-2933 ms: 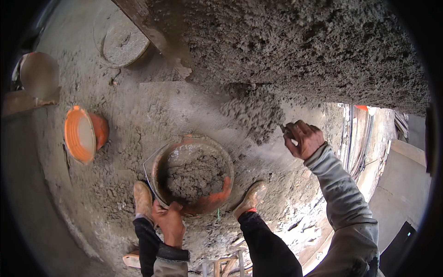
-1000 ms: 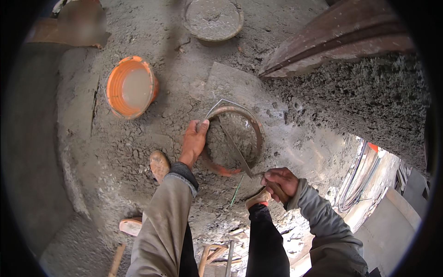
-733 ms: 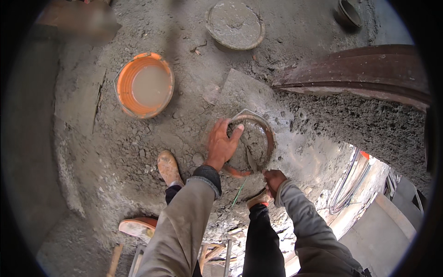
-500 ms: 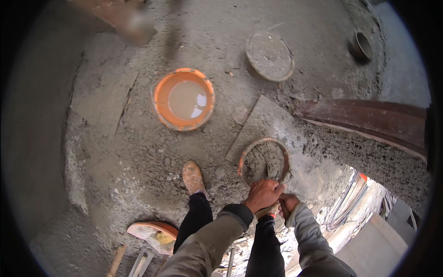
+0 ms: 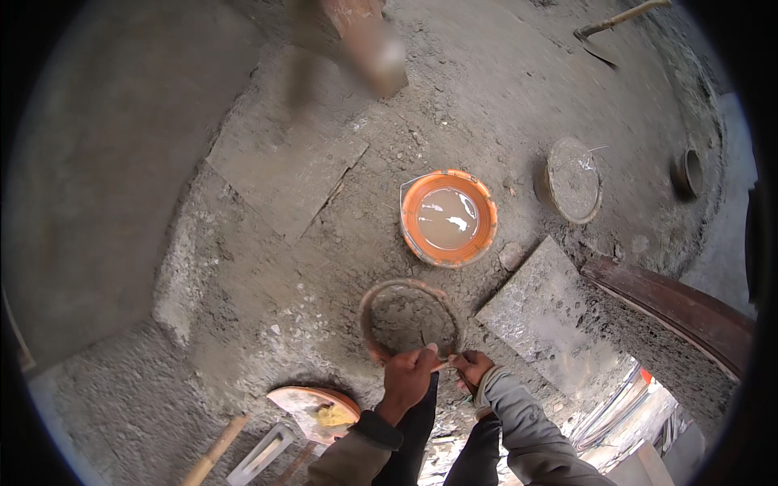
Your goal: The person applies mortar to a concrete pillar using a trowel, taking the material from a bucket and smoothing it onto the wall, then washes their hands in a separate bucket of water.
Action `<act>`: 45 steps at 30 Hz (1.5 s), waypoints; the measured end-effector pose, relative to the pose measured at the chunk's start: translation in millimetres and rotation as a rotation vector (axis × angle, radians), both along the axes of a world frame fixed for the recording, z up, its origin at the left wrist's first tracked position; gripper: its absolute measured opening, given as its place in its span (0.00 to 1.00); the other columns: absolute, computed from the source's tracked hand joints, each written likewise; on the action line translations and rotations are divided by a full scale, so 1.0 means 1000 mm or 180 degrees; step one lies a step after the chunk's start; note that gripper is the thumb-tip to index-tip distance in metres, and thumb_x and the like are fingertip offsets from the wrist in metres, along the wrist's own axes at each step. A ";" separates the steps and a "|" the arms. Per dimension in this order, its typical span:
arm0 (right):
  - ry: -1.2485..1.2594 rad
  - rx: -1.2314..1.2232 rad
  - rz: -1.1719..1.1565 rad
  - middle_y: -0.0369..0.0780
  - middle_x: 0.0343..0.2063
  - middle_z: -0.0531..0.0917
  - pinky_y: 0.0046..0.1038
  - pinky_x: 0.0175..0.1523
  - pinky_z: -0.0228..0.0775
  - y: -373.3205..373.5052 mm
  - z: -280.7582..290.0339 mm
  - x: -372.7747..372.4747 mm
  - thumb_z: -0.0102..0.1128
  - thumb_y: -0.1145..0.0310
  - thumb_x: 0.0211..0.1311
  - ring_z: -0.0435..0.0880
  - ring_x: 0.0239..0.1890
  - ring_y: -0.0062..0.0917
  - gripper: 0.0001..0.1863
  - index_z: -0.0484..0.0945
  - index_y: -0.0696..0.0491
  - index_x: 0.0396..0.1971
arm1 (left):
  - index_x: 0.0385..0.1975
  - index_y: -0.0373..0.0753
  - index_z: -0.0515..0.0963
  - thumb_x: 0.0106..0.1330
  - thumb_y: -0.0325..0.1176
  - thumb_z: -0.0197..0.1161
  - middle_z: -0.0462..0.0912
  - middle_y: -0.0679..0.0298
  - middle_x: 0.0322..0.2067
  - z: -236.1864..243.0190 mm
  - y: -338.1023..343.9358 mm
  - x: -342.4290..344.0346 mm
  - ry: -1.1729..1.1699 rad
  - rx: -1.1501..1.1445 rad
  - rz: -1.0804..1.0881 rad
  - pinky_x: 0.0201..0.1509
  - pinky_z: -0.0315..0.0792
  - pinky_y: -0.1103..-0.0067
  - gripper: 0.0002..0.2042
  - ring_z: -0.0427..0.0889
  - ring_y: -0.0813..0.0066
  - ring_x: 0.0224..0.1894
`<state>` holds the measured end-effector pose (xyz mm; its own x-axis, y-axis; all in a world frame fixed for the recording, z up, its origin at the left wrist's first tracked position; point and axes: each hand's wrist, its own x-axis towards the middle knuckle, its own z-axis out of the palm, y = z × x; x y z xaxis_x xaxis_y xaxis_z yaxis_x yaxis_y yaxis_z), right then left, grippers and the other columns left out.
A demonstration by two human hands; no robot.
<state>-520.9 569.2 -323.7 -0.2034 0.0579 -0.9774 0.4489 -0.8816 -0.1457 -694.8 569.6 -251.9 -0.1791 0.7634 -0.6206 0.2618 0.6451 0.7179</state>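
Note:
My left hand is closed on the near rim of a mud-caked bucket, its thumb pointing along the edge. Inside the bucket lies grey mortar, with a thin dark piece upright in it by the near side. Close to the same rim, on its right, my right hand has its fingers pinched at the bucket's edge; exactly what they grip there is partly hidden. Just beyond stands an orange bucket of murky water, its wire handle folded to the left.
A flat board lies right of the bucket, beside a dark red beam. Another mortar-crusted bucket and a small pot stand farther right. A hoe lies at the back. An orange half-round pan with a yellow sponge is near my left.
The mortar bucket has moved left off the board, drawn along by my hands, and is now nearer the water bucket. My view has swung to the left.

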 end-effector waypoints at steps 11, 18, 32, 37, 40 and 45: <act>0.0594 0.1853 -0.0360 0.41 0.26 0.80 0.25 0.38 0.71 0.164 -0.071 -0.114 0.61 0.64 0.52 0.79 0.30 0.21 0.23 0.74 0.63 0.46 | 0.12 0.43 0.68 0.63 0.35 0.56 0.65 0.78 0.13 -0.031 0.129 -0.145 -0.0501 0.0258 0.1823 0.21 0.55 0.84 0.15 0.59 0.89 0.17; 0.0895 0.3230 -0.2227 0.42 0.36 0.79 0.24 0.39 0.74 0.265 -0.079 -0.169 0.59 0.68 0.55 0.80 0.33 0.24 0.19 0.73 0.62 0.45 | 0.16 0.47 0.62 0.64 0.40 0.54 0.55 0.75 0.12 -0.100 0.166 -0.169 -0.1581 0.0545 0.3344 0.22 0.56 0.82 0.15 0.55 0.84 0.14; 0.1984 0.0334 -0.2504 0.45 0.32 0.80 0.34 0.34 0.78 0.213 -0.193 -0.102 0.48 0.58 0.60 0.82 0.31 0.33 0.19 0.72 0.58 0.43 | 0.20 0.45 0.65 0.64 0.39 0.57 0.67 0.72 0.14 -0.164 0.179 -0.174 -0.1174 -0.0095 0.3003 0.19 0.67 0.80 0.12 0.67 0.82 0.15; 0.1607 0.3201 -0.0714 0.46 0.44 0.77 0.28 0.48 0.72 0.173 -0.060 -0.208 0.47 0.71 0.61 0.79 0.44 0.32 0.20 0.65 0.60 0.54 | 0.33 0.38 0.73 0.65 0.37 0.54 0.76 0.64 0.29 -0.168 0.172 -0.144 -0.2042 0.0825 0.3355 0.25 0.72 0.80 0.09 0.75 0.76 0.25; 0.1336 0.3465 -0.0570 0.43 0.42 0.78 0.24 0.46 0.71 0.180 -0.058 -0.203 0.48 0.75 0.60 0.79 0.42 0.27 0.19 0.68 0.60 0.52 | 0.46 0.33 0.71 0.68 0.37 0.49 0.76 0.62 0.38 -0.169 0.177 -0.147 -0.0829 0.0292 0.2476 0.35 0.72 0.78 0.15 0.75 0.73 0.39; -0.0231 0.2022 -0.1165 0.39 0.31 0.81 0.21 0.38 0.70 0.199 -0.220 -0.096 0.51 0.74 0.59 0.80 0.31 0.21 0.11 0.75 0.61 0.40 | 0.52 0.32 0.68 0.69 0.37 0.46 0.76 0.59 0.41 -0.147 0.185 -0.142 -0.0657 0.0108 0.2416 0.37 0.72 0.78 0.17 0.75 0.72 0.41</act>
